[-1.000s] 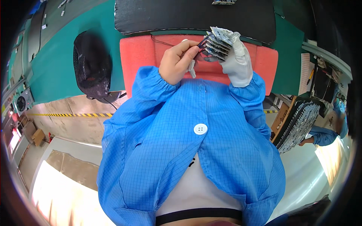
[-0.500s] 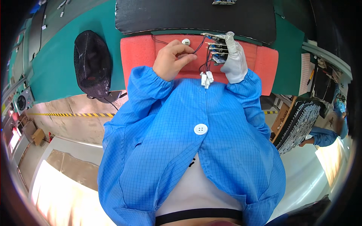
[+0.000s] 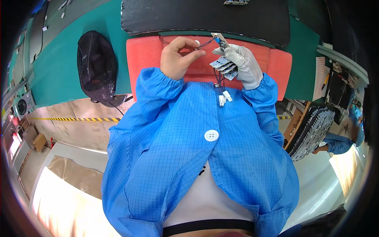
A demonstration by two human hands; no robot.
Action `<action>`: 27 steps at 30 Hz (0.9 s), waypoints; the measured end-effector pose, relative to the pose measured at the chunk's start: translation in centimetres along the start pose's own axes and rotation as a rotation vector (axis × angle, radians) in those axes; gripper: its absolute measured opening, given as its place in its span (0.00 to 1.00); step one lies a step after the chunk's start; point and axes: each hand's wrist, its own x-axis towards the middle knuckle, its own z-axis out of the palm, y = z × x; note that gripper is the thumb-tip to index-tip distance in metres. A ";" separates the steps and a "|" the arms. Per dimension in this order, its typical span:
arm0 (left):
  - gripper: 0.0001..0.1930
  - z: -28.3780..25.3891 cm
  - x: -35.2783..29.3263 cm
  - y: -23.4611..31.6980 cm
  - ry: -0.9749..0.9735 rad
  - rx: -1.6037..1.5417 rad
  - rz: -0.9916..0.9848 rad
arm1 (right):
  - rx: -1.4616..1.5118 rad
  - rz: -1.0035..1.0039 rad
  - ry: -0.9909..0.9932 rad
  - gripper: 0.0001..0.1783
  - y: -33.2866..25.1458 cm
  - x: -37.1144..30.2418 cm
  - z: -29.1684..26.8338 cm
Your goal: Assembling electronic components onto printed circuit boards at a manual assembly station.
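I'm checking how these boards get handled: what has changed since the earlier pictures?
The left hand has let go of most of the bunched wires and now pinches only one board's dark wires. That upper board now stands apart from the other boards, which have moved lower in the gloved right hand. The white connectors now hang lower and farther right. The red foam stayed put.

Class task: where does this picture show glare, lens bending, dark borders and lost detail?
Head view: glare washes out the pale surface at lower left; head view: the metal rail at right bends near the rim; head view: black fills the corners; head view: fine detail on the circuit boards is too small to read.
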 end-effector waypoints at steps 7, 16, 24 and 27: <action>0.07 0.2 0.8 -0.3 -0.001 0.004 0.033 | -0.033 -0.156 0.003 0.26 1.1 0.0 -0.9; 0.07 0.4 1.7 -1.8 0.024 0.003 0.085 | -0.282 -0.481 0.112 0.25 -0.1 -0.8 -0.3; 0.15 1.2 0.7 -2.3 0.057 0.261 0.353 | -0.081 -0.240 0.105 0.21 -0.4 -1.3 -0.1; 0.14 0.7 1.0 -3.2 0.032 0.129 0.272 | 0.021 -0.186 0.099 0.20 -0.1 -1.2 -0.6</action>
